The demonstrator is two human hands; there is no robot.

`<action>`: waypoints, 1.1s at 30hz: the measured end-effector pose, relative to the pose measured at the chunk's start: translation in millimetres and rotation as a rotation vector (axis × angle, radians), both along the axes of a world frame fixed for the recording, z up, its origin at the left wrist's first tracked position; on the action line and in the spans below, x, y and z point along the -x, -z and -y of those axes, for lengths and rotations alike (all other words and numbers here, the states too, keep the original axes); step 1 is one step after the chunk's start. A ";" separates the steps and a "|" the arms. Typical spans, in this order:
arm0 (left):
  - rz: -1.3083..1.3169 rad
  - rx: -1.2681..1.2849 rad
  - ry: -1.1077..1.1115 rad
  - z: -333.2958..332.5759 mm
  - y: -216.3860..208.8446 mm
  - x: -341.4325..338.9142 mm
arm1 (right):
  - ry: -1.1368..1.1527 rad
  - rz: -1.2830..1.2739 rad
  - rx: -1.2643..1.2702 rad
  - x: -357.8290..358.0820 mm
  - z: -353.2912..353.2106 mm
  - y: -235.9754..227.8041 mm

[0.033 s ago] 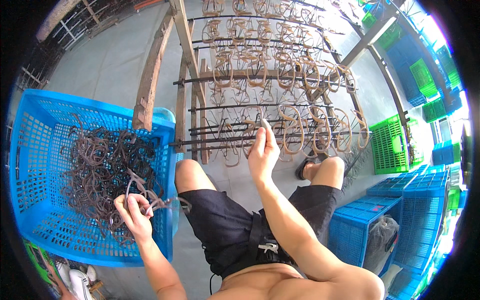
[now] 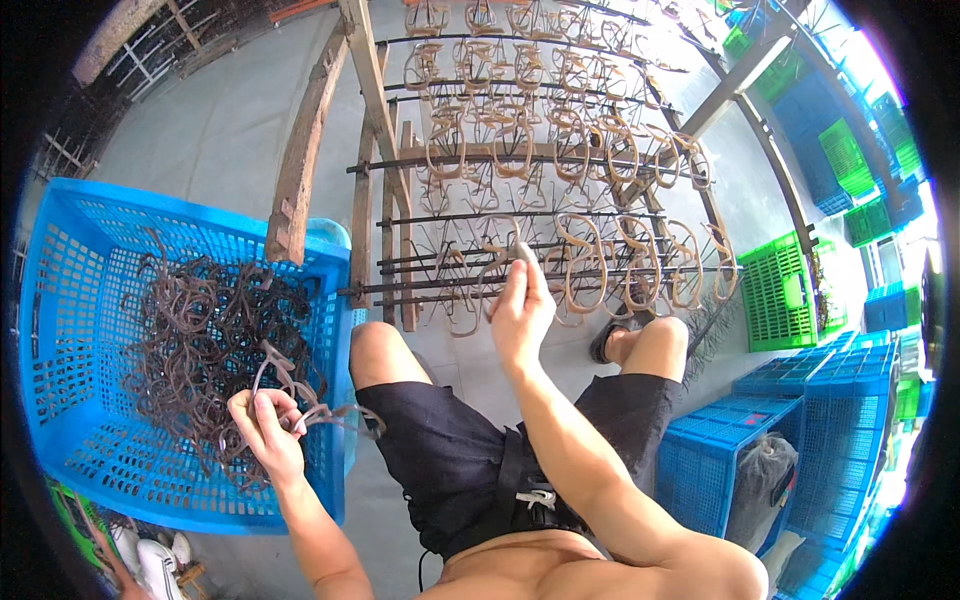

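My left hand is closed on a few grey curved pieces with looped ends, above the right side of a blue plastic basket. A tangled heap of dark, similar curved pieces lies in that basket. My right hand reaches forward to the near rods of a rack, thumb and forefinger pinched together on a curved loop that is partly hidden by the hand. Along the rack's black rods hang rows of tan loops with thin dark ends.
Wooden posts frame the rack, one leaning over the basket's corner. Beyond my left knee is grey floor. On the right stand a green crate and stacked blue crates, one with a plastic bag. White shoes are at lower left.
My right hand has shifted slightly down and left at the near rods, and the loop by its fingers has moved a little with it. The left hand has barely moved.
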State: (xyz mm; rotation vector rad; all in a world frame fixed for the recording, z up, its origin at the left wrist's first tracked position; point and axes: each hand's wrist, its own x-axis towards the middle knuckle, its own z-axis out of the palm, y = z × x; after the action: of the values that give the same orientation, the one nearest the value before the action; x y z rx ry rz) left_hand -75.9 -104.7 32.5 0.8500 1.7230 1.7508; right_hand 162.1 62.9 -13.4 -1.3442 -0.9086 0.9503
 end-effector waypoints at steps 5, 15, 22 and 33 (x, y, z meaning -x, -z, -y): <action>-0.149 0.088 -0.033 -3.7 0.4 -3.6 | 0.030 -0.019 -0.008 2.9 -0.6 0.9; -0.109 0.087 0.029 -1.0 -3.8 -2.2 | 0.054 0.291 -0.069 2.7 -4.3 -6.9; 0.019 -0.005 0.059 -11.1 -4.6 -10.5 | 0.012 0.162 -0.057 2.7 -1.9 1.0; 0.040 0.157 0.442 0.2 -24.4 -24.0 | -0.130 -0.111 0.093 -22.3 -1.8 -16.0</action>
State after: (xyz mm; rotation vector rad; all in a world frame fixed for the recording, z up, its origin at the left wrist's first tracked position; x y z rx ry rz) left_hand -51.9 -104.9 56.9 1.0243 1.4833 1.3146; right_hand 184.5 64.7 2.6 -1.3089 -0.8841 1.1676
